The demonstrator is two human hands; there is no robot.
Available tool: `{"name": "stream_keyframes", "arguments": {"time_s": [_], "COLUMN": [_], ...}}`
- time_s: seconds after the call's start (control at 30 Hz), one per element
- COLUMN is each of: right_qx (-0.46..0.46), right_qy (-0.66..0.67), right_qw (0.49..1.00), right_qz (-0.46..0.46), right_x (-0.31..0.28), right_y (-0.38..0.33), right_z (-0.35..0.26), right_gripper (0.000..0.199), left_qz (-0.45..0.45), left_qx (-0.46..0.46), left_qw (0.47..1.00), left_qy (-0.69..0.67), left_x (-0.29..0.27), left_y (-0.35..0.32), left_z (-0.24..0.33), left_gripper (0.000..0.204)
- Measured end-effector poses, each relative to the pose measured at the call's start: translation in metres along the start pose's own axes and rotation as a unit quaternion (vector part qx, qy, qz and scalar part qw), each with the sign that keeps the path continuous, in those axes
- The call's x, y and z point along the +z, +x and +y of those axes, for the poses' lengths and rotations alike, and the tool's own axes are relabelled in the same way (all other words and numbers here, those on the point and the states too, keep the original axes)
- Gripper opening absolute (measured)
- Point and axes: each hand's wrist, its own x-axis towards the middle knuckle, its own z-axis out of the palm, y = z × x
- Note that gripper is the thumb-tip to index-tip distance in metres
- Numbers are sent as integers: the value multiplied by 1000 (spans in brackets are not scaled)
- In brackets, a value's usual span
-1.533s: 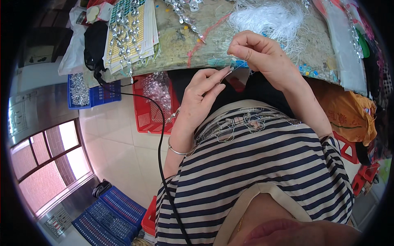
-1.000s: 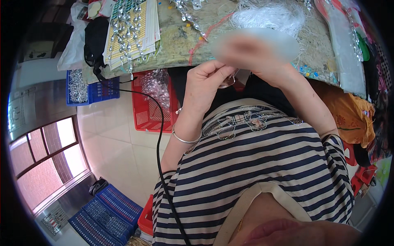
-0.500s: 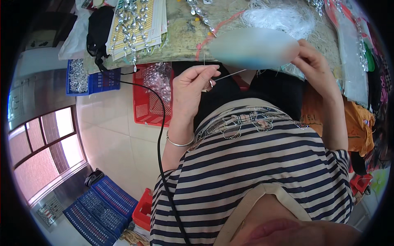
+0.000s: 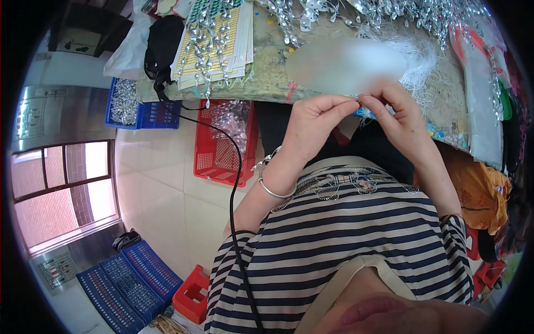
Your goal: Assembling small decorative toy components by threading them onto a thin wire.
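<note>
While the bare left hand (image 4: 311, 125) and right hand (image 4: 399, 114) meet, each grip pinched closed, contents indiscernible, the tangled white thread heap (image 4: 420, 64) lies at two o'clock, nearer the right.

Right in front of me, the person in the striped top (image 4: 339, 239) brings the left hand (image 4: 314, 125) and right hand (image 4: 397, 114) together at the worktable's (image 4: 270, 67) front edge, each thumb and forefinger pinched, whatever lies between them too small to make out. Beyond the right hand spreads a tangle of white thread (image 4: 421, 64), and off to the left, silvery bead strands (image 4: 207, 47) drape over paper sheets (image 4: 243, 42) beside a black pouch (image 4: 164, 47). Below that stand a blue basket (image 4: 158, 119) and a red basket (image 4: 208, 158).
</note>
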Motion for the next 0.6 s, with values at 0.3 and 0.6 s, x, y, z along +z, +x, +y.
{"name": "stream_keyframes", "arguments": {"time_s": [0.3, 0.6], "right_qx": [25, 65], "right_qy": [27, 116], "right_qw": [999, 991], "right_qz": [19, 30], "right_x": [-2, 0], "right_y": [7, 5], "right_z": [8, 7], "right_gripper": [6, 15], "left_qz": [1, 1], "left_qx": [-41, -39], "left_qw": [996, 995], "left_qy": [-80, -96], "left_x": [-6, -4], "left_y": [-8, -10], "left_z": [7, 5], "left_gripper": [14, 15]}}
